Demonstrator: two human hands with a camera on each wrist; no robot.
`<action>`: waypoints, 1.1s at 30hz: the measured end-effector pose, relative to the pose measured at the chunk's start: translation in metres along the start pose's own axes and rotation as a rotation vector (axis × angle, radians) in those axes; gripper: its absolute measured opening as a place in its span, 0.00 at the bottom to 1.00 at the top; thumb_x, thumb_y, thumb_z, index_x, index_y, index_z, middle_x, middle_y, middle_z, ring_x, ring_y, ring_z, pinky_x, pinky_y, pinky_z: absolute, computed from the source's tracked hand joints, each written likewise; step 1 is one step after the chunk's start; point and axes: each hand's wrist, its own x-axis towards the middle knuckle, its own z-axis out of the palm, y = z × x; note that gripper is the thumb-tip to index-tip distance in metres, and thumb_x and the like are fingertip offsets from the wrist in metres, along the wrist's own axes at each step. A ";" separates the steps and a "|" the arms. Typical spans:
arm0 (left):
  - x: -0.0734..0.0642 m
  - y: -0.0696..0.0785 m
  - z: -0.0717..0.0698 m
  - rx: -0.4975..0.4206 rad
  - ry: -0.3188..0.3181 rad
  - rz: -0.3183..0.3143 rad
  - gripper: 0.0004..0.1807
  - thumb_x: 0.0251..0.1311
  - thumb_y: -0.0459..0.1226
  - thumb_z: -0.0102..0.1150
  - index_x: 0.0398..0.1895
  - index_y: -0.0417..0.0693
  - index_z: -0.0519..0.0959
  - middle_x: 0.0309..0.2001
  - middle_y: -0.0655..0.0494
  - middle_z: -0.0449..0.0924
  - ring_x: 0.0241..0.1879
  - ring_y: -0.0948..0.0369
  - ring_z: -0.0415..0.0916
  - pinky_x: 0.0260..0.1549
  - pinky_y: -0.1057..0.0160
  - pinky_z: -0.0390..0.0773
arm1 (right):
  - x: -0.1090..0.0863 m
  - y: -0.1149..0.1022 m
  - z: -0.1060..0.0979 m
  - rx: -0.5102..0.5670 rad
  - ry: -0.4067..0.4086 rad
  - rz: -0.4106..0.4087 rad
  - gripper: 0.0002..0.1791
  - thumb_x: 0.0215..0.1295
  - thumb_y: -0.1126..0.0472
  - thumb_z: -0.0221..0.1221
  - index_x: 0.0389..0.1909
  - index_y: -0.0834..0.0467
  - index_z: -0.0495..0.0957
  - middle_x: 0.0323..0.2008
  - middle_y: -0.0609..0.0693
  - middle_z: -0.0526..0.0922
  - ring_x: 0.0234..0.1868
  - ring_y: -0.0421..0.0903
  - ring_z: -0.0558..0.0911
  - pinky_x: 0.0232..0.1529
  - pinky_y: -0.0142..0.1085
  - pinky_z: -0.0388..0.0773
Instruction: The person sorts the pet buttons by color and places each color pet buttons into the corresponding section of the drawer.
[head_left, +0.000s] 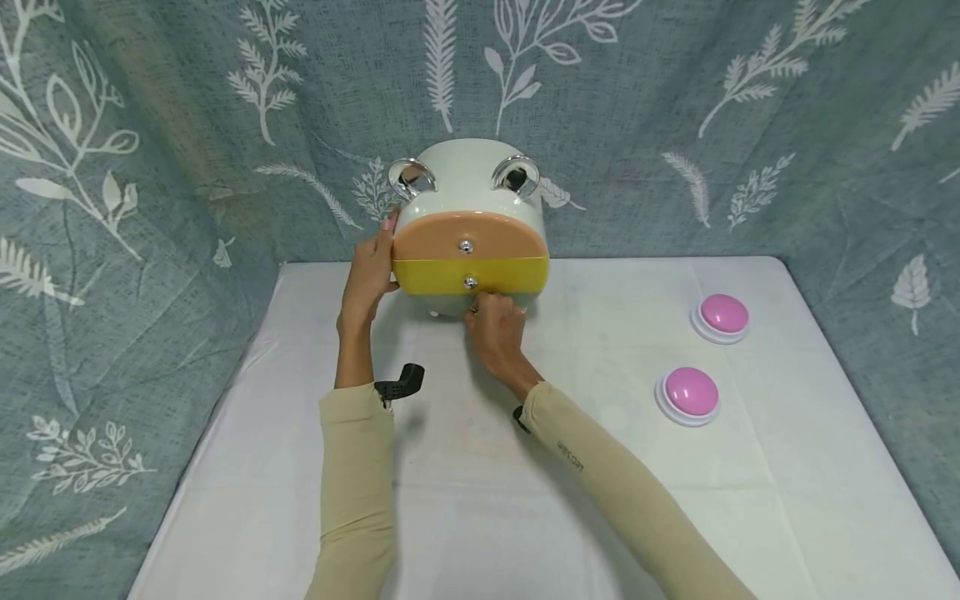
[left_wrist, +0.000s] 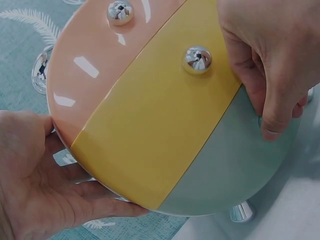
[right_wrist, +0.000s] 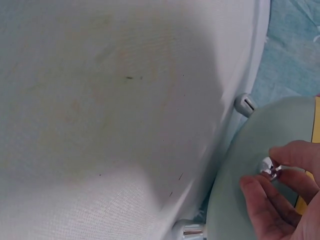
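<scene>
– So, where is the box (head_left: 480,179)?

– Upper middle of the head frame, by the bench's (head_left: 787,467) far edge. The left hand (head_left: 367,271) lies against the box's left side, fingers spread and partly lost behind the rim; the right hand (head_left: 497,329) pinches the lowest knob (right_wrist: 270,169).

– Can you make out that knob?

– Hardly from the head view: the right hand covers it, along with much of the green front (left_wrist: 220,170). The left wrist view gives a sliver at most. The right wrist view shows it plainly between the fingertips, though there the box runs off the lower right.

– And the surroundings?

– White cloth (right_wrist: 75,60) over the bench, faintly stained and flecked. A grey-green curtain (head_left: 637,125) with pale leaf prints hangs behind and at both sides. Two pink buttons (head_left: 692,392) sit right of centre; lettering on the right sleeve (head_left: 615,475) is too small to read.
</scene>
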 end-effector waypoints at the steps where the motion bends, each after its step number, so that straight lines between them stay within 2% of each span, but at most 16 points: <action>1: 0.000 0.000 0.000 0.001 0.000 0.003 0.40 0.81 0.62 0.27 0.76 0.44 0.68 0.42 0.54 0.69 0.48 0.59 0.72 0.60 0.38 0.80 | 0.000 0.000 0.000 -0.003 -0.001 0.000 0.17 0.57 0.69 0.65 0.12 0.55 0.77 0.15 0.44 0.73 0.20 0.42 0.71 0.21 0.37 0.68; 5: -0.001 0.000 0.002 -0.004 0.004 0.017 0.38 0.81 0.62 0.28 0.79 0.48 0.66 0.43 0.54 0.69 0.48 0.59 0.73 0.59 0.38 0.81 | 0.000 -0.001 0.000 -0.006 0.007 0.000 0.18 0.58 0.69 0.65 0.11 0.54 0.75 0.14 0.43 0.69 0.20 0.41 0.68 0.20 0.34 0.60; 9: -0.002 -0.001 0.002 -0.003 0.015 0.028 0.37 0.80 0.63 0.29 0.80 0.53 0.65 0.45 0.53 0.70 0.49 0.58 0.73 0.57 0.39 0.82 | -0.002 -0.001 0.001 -0.004 0.014 0.001 0.19 0.58 0.70 0.65 0.11 0.54 0.72 0.14 0.42 0.66 0.20 0.40 0.66 0.20 0.32 0.58; 12: -0.002 -0.001 0.003 -0.001 0.023 0.034 0.36 0.80 0.63 0.29 0.80 0.58 0.64 0.49 0.50 0.71 0.51 0.57 0.73 0.57 0.39 0.82 | -0.003 -0.002 0.002 0.003 0.016 0.007 0.20 0.58 0.70 0.64 0.11 0.54 0.70 0.14 0.43 0.64 0.19 0.41 0.65 0.20 0.32 0.57; 15: -0.002 -0.001 0.003 -0.001 0.019 0.034 0.34 0.80 0.63 0.29 0.81 0.64 0.61 0.54 0.48 0.72 0.53 0.56 0.74 0.57 0.39 0.82 | -0.003 -0.003 0.003 0.000 0.018 0.018 0.17 0.59 0.70 0.64 0.15 0.55 0.71 0.15 0.44 0.66 0.20 0.41 0.66 0.20 0.33 0.59; 17: -0.001 -0.001 0.003 -0.002 0.011 0.033 0.33 0.81 0.63 0.28 0.82 0.67 0.59 0.54 0.48 0.72 0.53 0.56 0.73 0.58 0.38 0.82 | -0.003 -0.004 0.004 0.003 0.023 0.031 0.14 0.59 0.70 0.63 0.18 0.57 0.73 0.17 0.45 0.67 0.20 0.41 0.67 0.20 0.33 0.61; 22: -0.001 -0.002 0.002 -0.008 0.013 0.042 0.34 0.80 0.63 0.29 0.82 0.62 0.61 0.46 0.52 0.70 0.51 0.57 0.72 0.58 0.37 0.81 | -0.005 -0.008 0.009 0.039 0.053 0.057 0.07 0.58 0.71 0.63 0.25 0.59 0.75 0.18 0.46 0.70 0.21 0.42 0.69 0.21 0.36 0.65; 25: 0.000 -0.002 0.002 -0.006 0.015 0.032 0.35 0.81 0.62 0.29 0.81 0.58 0.63 0.45 0.53 0.69 0.50 0.58 0.71 0.58 0.36 0.80 | -0.006 -0.008 0.010 0.044 0.063 0.060 0.05 0.57 0.71 0.61 0.28 0.60 0.76 0.18 0.48 0.71 0.20 0.43 0.69 0.20 0.37 0.66; 28: 0.001 -0.002 0.002 -0.001 0.008 0.008 0.36 0.81 0.62 0.28 0.81 0.57 0.62 0.47 0.54 0.68 0.51 0.59 0.70 0.59 0.36 0.80 | -0.008 -0.007 0.012 -0.012 0.070 0.043 0.05 0.58 0.69 0.62 0.28 0.59 0.75 0.16 0.49 0.74 0.18 0.43 0.70 0.18 0.39 0.67; 30: 0.002 -0.003 0.002 -0.016 0.015 -0.006 0.38 0.80 0.63 0.29 0.77 0.50 0.68 0.46 0.55 0.68 0.50 0.59 0.71 0.60 0.37 0.80 | -0.009 -0.005 0.014 -0.054 0.078 0.023 0.05 0.60 0.68 0.63 0.29 0.59 0.75 0.15 0.51 0.76 0.17 0.44 0.71 0.17 0.41 0.69; 33: 0.004 -0.002 0.004 -0.026 0.021 -0.008 0.38 0.80 0.63 0.30 0.71 0.45 0.72 0.42 0.57 0.68 0.48 0.60 0.72 0.60 0.37 0.80 | -0.010 -0.002 0.015 -0.080 0.101 -0.004 0.06 0.64 0.66 0.63 0.32 0.60 0.74 0.16 0.53 0.78 0.16 0.47 0.75 0.18 0.43 0.72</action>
